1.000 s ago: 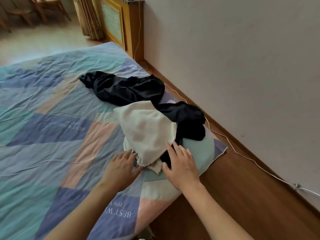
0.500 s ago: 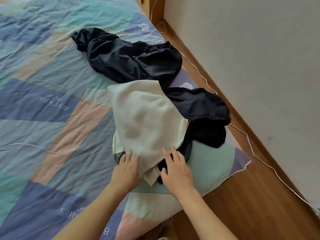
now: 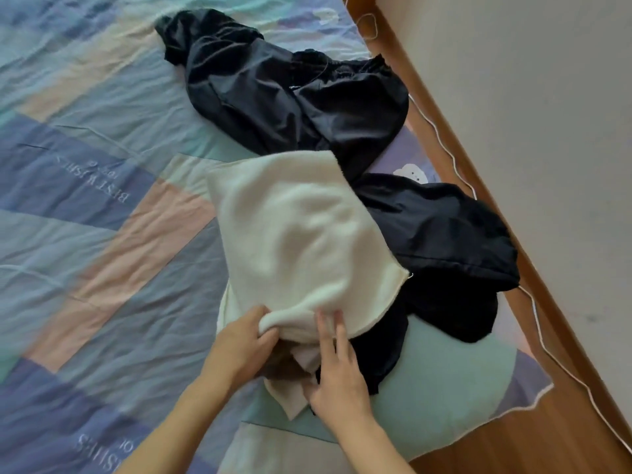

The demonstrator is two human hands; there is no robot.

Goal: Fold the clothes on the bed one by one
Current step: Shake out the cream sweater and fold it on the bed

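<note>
1. Reaching in from the near edge, both forearms meet at the front of the clothes pile on the bed (image 3: 102, 254).
2. At the pile's near edge, the left hand (image 3: 239, 343) has its fingers curled round a bunched fold of the cream garment (image 3: 294, 234), thumb side up against the cloth.
3. Just beside it, the right hand (image 3: 337, 371) lies with fingers straight and slightly spread, the fingertips pressing on the cream garment's lower hem; its palm rests over a pale strip of cloth (image 3: 290, 391) and some dark fabric underneath.
4. That cream garment sits crumpled on top of the pile, near the bed's right-hand corner, and spreads away from the hands.
5. To its right, and partly under it, lies a black garment (image 3: 444, 241), bunched up over a pale green patch of the quilt.
6. Farther off, a second black garment (image 3: 290, 90) with a gathered waistband stretches across the bed, its near end touching the cream one.
7. Beyond the bed's right edge run a wooden floor (image 3: 547, 439), a thin white cable (image 3: 537, 323) and a plain wall (image 3: 530, 97).
</note>
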